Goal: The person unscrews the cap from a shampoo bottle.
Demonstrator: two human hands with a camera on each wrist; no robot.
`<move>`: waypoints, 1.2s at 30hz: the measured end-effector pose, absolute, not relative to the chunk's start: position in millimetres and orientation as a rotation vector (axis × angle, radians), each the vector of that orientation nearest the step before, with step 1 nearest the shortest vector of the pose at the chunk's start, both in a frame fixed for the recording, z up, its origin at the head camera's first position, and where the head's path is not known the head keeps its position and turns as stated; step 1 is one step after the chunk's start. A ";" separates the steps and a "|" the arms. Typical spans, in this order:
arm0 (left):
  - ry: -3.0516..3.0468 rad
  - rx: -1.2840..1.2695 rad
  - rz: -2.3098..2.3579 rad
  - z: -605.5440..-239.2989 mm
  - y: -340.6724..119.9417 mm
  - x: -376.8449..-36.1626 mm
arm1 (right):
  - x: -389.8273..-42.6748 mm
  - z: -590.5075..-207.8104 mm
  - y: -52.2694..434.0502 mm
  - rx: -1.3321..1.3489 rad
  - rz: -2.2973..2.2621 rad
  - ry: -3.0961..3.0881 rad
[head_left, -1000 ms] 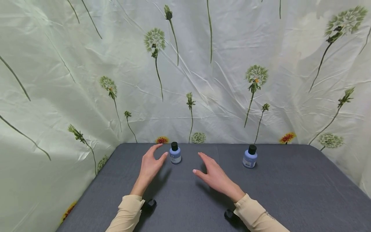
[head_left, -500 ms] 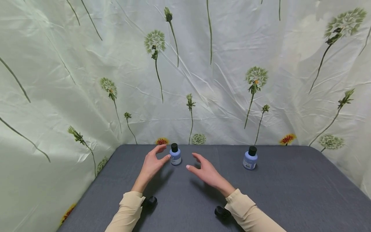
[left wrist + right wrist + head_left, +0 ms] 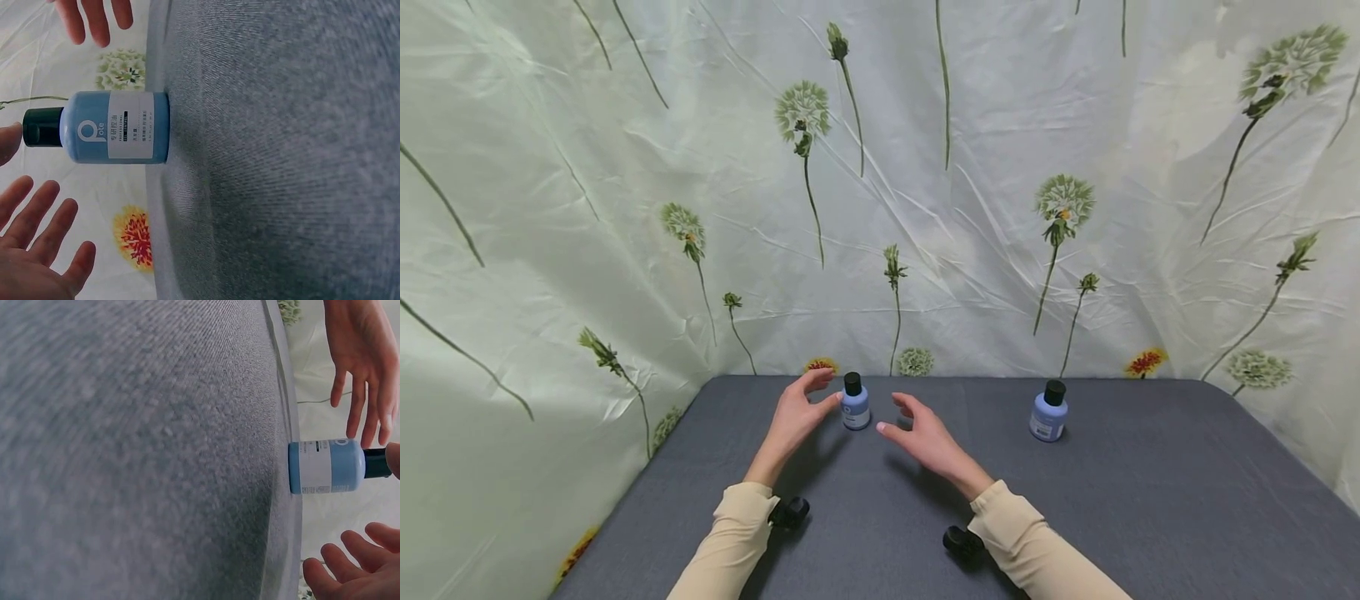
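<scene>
A small light-blue bottle [image 3: 855, 408] with a black cap and a white label stands upright on the dark grey cloth. My left hand [image 3: 792, 419] is just left of it, fingers apart and gently bent, thumb tip close to the bottle's side; whether they touch I cannot tell. On the other side, a small gap away, is my right hand [image 3: 928, 442], its thumb and fingers spread and holding nothing. In the left wrist view the bottle [image 3: 128, 128] shows its printed label. The right wrist view has the bottle [image 3: 325, 467] between both hands.
A second bottle [image 3: 1048, 417] of the same look stands upright farther right. The grey cloth-covered table [image 3: 1157, 492] ends at a pale curtain [image 3: 985, 208] printed with flowers. Each wrist carries a black device [image 3: 789, 512].
My right hand has moved left, closer to the left bottle. My left hand has edged right toward the same bottle. Both bottles stay in place.
</scene>
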State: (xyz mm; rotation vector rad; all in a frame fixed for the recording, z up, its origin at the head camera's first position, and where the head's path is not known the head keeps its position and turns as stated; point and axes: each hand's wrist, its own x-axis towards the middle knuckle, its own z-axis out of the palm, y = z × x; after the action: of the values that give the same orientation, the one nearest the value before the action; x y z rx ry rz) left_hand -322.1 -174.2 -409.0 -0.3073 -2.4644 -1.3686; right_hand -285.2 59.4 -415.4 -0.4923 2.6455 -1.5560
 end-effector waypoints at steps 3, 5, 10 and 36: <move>-2.454 -0.319 -1.390 -408.3 -174.0 -323.2 | -287.1 -417.0 55.4 -0.507 -1.562 2.646; -2.446 -0.321 -1.408 -408.4 -174.4 -324.4 | -288.4 -417.6 52.5 -0.514 -1.559 2.643; -2.448 -0.335 -1.443 -408.8 -175.2 -326.7 | -292.0 -417.1 46.4 -0.515 -1.546 2.641; -2.450 -0.533 -1.592 -404.7 -173.3 -340.1 | -314.7 -423.3 26.5 -0.540 -1.578 2.619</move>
State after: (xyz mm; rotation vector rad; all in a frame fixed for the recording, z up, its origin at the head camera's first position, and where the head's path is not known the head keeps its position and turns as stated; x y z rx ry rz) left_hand -340.1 -173.3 -404.7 -0.5330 -2.4502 -1.5921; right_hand -314.7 26.5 -423.3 -0.5402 2.6190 -1.5784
